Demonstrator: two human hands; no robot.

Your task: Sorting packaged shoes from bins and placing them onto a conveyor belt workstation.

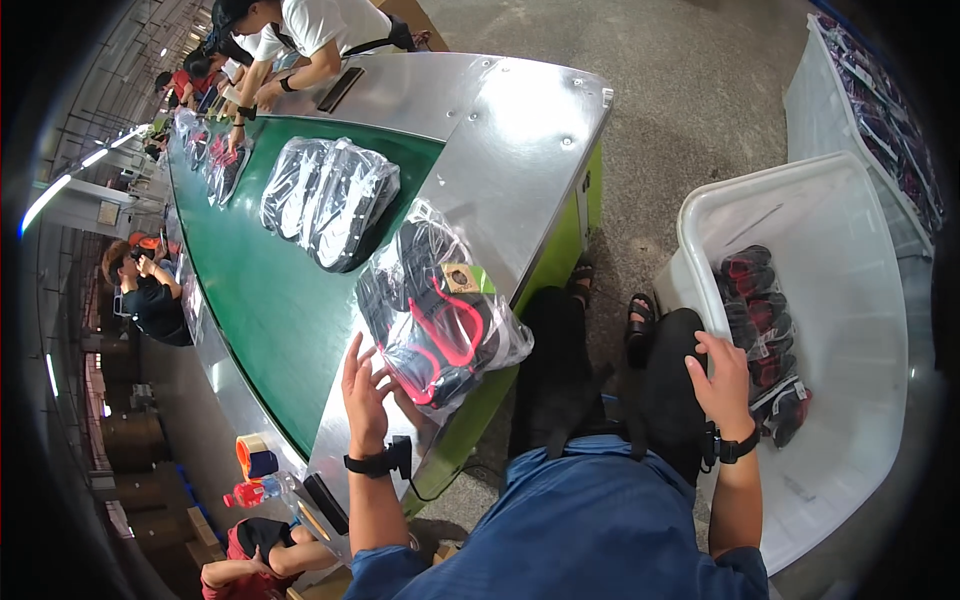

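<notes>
My left hand [366, 393] is raised at the end of the table, fingers apart and nothing in it. Right beside its fingertips lies a clear plastic bag [430, 310] of black goods with red trim and a small tan-and-green tag; their exact kind is hard to tell. Whether the fingertips touch the bag I cannot tell. Over the near rim of a white plastic bin [850, 270], my right hand [722, 378] hangs open and holds nothing. Inside that bin, a row of black-and-red bagged goods [762, 315] lies along the left wall.
A green conveyor belt [225, 265] carries a second clear bag of black goods [330, 195] and more bags farther up. A co-worker [330, 30] reaches over the far side. Another filled bin [860, 90] stands behind. Tape [255, 457] and a bottle [250, 494] sit at the lower left.
</notes>
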